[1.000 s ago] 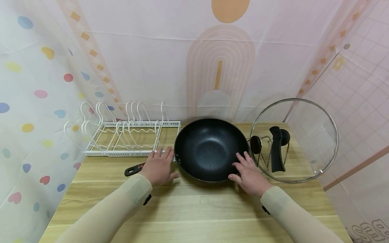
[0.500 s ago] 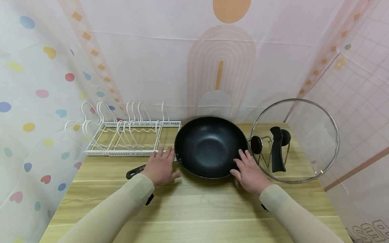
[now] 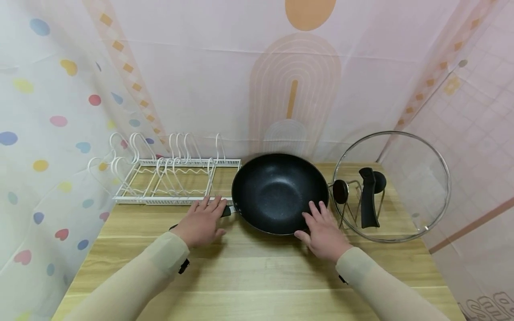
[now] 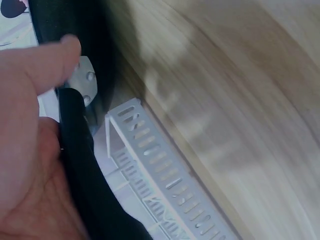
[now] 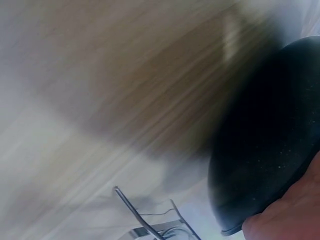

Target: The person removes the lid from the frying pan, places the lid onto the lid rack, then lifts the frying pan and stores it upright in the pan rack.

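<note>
Head view: the work looks to be at a standstill with nothing lifted. The wok [image 3: 279, 194] rests on the wooden counter [image 3: 261, 276], opening upward, between the white wire rack [image 3: 172, 201] and the glass lid [image 3: 397, 191]. It is outside the rack and without its lid on top, so if either is to receive or join it, that part remains undone; whether this is a start or a finish cannot be told.

The left hand [image 3: 201, 225] lies over the wok's handle [image 3: 226, 211] with its fingers straight and spread, not curled round it; how firmly it touches is unclear. The right hand [image 3: 323, 232] is likewise spread wide, its fingers over the near right edge of the wok. Neither appears to grip anything.

The wok is black inside, round and deep, with a soft sheen and a paler, lightly speckled bottom. Its handle points toward the rack and is dark, joined to the bowl by a grey metal bracket [image 4: 82, 80] with rivets, clear in the left wrist view. The right wrist view shows its dark curved side, near a metal wire stand [image 5: 135, 212]. The lid stands on edge there, metal-rimmed, with black fittings.
</note>
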`<state>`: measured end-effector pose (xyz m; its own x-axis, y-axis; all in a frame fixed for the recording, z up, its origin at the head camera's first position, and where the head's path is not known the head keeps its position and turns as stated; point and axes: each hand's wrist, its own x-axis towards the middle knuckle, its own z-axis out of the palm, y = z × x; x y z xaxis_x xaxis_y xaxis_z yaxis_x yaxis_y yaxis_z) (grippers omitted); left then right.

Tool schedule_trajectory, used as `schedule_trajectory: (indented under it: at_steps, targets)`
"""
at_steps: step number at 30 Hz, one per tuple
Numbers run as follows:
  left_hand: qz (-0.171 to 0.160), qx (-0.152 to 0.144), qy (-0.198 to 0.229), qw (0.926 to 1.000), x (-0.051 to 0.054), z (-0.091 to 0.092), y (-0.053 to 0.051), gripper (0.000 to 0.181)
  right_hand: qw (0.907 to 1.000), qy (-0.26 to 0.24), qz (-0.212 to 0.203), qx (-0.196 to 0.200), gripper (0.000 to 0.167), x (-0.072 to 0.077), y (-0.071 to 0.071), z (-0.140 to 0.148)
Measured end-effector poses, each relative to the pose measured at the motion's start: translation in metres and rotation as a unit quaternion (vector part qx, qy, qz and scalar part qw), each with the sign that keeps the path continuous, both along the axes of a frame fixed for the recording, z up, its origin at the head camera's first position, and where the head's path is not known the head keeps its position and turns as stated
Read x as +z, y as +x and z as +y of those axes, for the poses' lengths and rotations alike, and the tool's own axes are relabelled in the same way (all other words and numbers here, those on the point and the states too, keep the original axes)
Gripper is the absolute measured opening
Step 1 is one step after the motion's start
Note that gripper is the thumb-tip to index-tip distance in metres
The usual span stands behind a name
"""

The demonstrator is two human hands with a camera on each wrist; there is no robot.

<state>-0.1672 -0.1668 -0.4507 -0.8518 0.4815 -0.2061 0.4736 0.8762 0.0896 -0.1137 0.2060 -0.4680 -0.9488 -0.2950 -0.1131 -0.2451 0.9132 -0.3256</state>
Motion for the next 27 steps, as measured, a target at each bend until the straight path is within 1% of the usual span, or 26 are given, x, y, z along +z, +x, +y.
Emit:
schedule_trajectory:
  at_steps: [6,11,16,21,25,27]
  targets:
    - [0.025,-0.001,-0.003,0.9997,-0.0045,0.0013,0.0012,0.086,0.9999,-0.008,0.006,-0.007,0.069,-0.0002,-0.0002,-0.0001]
    - [0.032,0.003,-0.004,0.9995,-0.0066,0.0030,0.0009,0.089,0.9999,-0.008,0.009,-0.008,0.068,-0.0007,-0.0008,-0.0004]
    - [0.026,0.004,-0.004,0.9996,-0.0060,0.0047,0.0023,0.092,0.9998,-0.013,0.016,-0.007,0.067,-0.0002,-0.0023,0.0013]
    - [0.019,0.006,-0.009,0.9998,-0.0060,0.0050,0.0044,0.093,0.9997,-0.020,0.012,-0.011,0.067,-0.0002,-0.0045,0.0038]
    - [0.009,-0.003,0.002,0.9999,-0.0043,0.0036,0.0055,0.093,0.9995,-0.028,0.000,-0.015,0.068,-0.0001,-0.0057,0.0056]
    - [-0.005,-0.007,0.012,0.9999,-0.0026,0.0014,0.0062,0.092,0.9993,-0.030,-0.006,-0.019,0.069,0.0002,-0.0058,0.0062]
